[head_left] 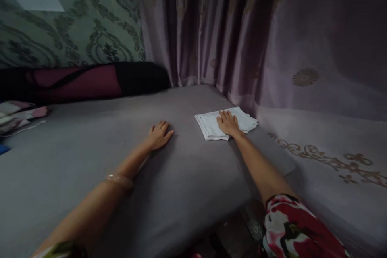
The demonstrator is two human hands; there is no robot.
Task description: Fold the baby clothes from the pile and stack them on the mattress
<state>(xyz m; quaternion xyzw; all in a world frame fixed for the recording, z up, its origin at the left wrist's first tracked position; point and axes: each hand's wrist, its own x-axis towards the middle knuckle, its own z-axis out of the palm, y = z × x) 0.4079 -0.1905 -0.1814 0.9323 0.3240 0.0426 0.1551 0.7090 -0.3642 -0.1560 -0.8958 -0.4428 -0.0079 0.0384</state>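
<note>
A folded white cloth lies flat on the grey bed surface, close to the curtain. On top of it rests my right hand, palm down with the fingers stretched out, pressing or lying on the fabric without gripping it. To the left of the cloth, my left hand lies palm down on the bare grey surface, thumb held away from the fingers and nothing in it. A clear gap separates this hand from the cloth. The cloth's layered edges show at its left and right ends.
A long black and maroon bag lies along the green patterned wall. Crumpled pink and white fabric and a blue item are at the left edge. Purple curtains hang behind and down the right side of the bed.
</note>
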